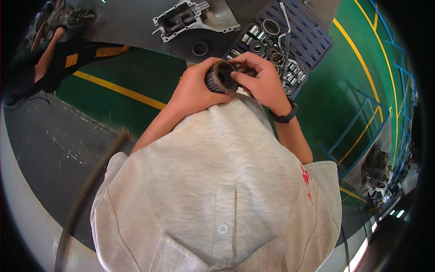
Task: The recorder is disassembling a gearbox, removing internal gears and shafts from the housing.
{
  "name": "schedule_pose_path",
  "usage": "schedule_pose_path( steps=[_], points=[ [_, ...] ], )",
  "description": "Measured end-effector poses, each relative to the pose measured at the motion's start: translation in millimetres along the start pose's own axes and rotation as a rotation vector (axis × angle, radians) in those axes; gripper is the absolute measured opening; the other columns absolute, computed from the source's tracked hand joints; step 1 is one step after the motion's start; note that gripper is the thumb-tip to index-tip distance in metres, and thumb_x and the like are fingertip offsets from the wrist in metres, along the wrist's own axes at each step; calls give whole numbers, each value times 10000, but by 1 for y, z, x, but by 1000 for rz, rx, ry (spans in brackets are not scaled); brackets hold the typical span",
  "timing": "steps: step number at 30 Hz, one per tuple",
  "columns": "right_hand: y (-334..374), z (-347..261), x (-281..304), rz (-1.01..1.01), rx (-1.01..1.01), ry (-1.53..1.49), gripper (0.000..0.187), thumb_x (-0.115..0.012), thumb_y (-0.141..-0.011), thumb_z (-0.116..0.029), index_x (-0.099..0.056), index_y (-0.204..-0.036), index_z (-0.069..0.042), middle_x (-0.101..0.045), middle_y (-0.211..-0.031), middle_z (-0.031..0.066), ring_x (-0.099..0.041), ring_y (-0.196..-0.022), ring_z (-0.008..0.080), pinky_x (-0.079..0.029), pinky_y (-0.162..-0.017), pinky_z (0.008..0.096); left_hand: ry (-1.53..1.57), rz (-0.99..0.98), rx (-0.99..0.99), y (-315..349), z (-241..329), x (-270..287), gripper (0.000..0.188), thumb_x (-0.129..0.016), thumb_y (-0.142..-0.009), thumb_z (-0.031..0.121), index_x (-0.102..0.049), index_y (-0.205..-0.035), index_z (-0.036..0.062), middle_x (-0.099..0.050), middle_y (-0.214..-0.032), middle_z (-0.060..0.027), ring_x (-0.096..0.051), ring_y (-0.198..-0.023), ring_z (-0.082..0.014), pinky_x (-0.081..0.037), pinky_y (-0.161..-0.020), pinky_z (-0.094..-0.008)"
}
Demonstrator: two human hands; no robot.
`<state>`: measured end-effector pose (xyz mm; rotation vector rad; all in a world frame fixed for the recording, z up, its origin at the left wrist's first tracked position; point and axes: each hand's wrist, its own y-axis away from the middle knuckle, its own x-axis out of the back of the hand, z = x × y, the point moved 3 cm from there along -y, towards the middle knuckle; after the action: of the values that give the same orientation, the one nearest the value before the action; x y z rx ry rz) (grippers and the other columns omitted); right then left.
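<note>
In front of my chest, my left hand (195, 86) is wrapped round a ribbed metal clutch drum (210, 81). The drum is tilted so that its round opening faces to the right, and its toothed rim shows. My right hand (260, 79) is closed at that rim, the thumb tip at the opening and the other fingers curled. Whatever these fingertips pinch, if anything, is too small or hidden to make out. Just beyond my hands, a dark toothed ring (200, 48) lies on the grey workbench (131, 27).
An opened gearbox housing (181, 20) with a shaft lies further back. At the right, an open tool case (312, 41) holds sockets, metal rings and a ratchet handle (287, 27). Another person's arm (47, 52) works at a gear assembly (68, 18) far left. Blue rails (358, 127) stand right.
</note>
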<state>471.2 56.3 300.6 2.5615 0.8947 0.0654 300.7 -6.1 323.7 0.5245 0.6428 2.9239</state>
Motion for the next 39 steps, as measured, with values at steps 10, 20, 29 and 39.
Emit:
schedule_pose_path(
  steps=[10,20,29,39],
  points=[
    [-41,121,96,487,-100,-285,245,-702,-869,-53,-701,-1106,11,-697,-814,55,-617,-613,101,-504,-536,247,-34,16,27,-9,-1,1,529,-871,-658,139,-650,-1131,56,-695,-1030,-78,-663,-964,-172,-515,-907,-312],
    [-44,259,129,747,-188,209,309,-730,-831,-188,-704,-1083,-11,-729,-782,123,-713,-656,222,-564,-634,360,-20,-1,50,-12,-7,-3,483,-848,-681,97,-647,-1117,44,-678,-1018,-56,-645,-962,-154,-513,-898,-294],
    [-46,265,231,888,45,857,413,-704,-836,-364,-684,-1091,-40,-690,-1073,193,-639,-1016,389,-498,-906,476,-11,31,41,-10,-10,-5,484,-860,-675,153,-657,-1100,44,-703,-966,-79,-673,-920,-174,-526,-867,-315],
    [-108,263,266,692,-243,585,558,-575,-939,-506,-658,-1148,5,-697,-1080,250,-659,-1044,416,-496,-891,471,3,96,56,-1,-9,-7,470,-845,-670,118,-652,-1091,38,-697,-978,-72,-659,-917,-163,-518,-879,-306]
  ],
)
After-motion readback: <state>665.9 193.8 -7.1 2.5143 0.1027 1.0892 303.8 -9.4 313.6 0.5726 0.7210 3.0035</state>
